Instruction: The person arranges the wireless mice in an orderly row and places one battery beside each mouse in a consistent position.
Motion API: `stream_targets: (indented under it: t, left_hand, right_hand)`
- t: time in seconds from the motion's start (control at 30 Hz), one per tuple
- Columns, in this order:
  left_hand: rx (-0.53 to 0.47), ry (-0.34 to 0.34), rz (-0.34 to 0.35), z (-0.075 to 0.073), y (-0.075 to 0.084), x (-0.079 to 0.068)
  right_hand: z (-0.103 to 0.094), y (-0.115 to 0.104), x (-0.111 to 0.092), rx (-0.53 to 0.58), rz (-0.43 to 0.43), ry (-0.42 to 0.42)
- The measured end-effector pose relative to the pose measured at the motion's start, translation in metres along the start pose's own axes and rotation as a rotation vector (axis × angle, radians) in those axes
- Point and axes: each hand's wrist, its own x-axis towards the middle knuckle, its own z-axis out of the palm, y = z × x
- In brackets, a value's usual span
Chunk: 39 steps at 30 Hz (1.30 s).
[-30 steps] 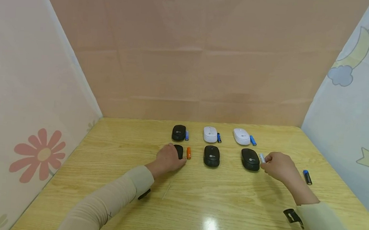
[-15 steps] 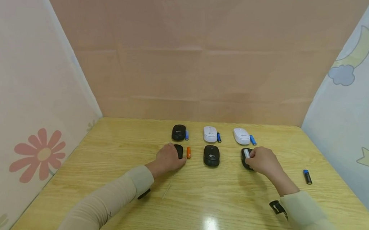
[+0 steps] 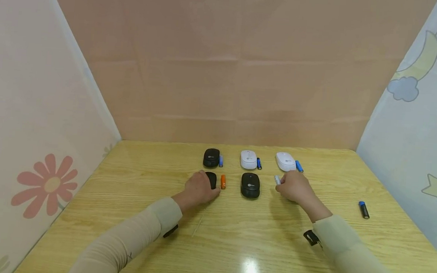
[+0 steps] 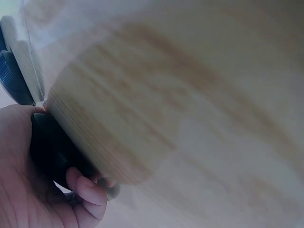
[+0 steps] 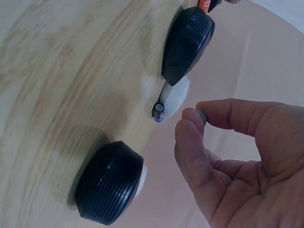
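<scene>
My left hand (image 3: 198, 189) grips a black computer mouse (image 3: 211, 179) at the left of the front row, its fingers curled round the mouse's side in the left wrist view. Just right of that mouse lies an orange battery (image 3: 223, 182). My right hand (image 3: 297, 187) pinches a white battery (image 3: 278, 179) between thumb and fingertips, above the table. Only the battery's end shows in the right wrist view. Left of this hand sits the middle black mouse (image 3: 250, 185). The right-hand black mouse (image 5: 109, 183) is hidden behind my hand in the head view.
Behind stand a black mouse (image 3: 211, 158) and two white mice, the left white mouse (image 3: 248, 159) and the right white mouse (image 3: 286, 161). Beside them lie a purple battery (image 3: 221, 161), a dark blue battery (image 3: 259, 163) and a blue battery (image 3: 298, 166). A black-and-blue battery (image 3: 364, 210) lies far right.
My right hand has carried the white battery leftward from beside the right-hand black mouse, across over it, to its left. The left hand has stayed on its mouse.
</scene>
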Motion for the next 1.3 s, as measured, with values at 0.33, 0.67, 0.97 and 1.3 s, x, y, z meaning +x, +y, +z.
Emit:
stream_targets:
  t: [0.33, 0.67, 0.97, 1.3]
  left_hand:
    - [-0.002, -0.002, 0.004, 0.001, -0.001, 0.001]
    - [0.003, -0.007, 0.011, 0.0, -0.001, 0.001]
    - [0.007, -0.009, 0.024, -0.002, -0.001, -0.001]
    - [0.007, 0.0, 0.019, -0.003, 0.0, -0.003]
  right_hand:
    - [0.015, -0.007, 0.014, -0.006, 0.018, -0.048]
    - [0.026, -0.013, 0.029, -0.03, 0.05, -0.08]
    - [0.035, -0.009, 0.034, -0.018, 0.073, -0.1]
    - [0.037, -0.011, 0.038, -0.034, 0.066, -0.08]
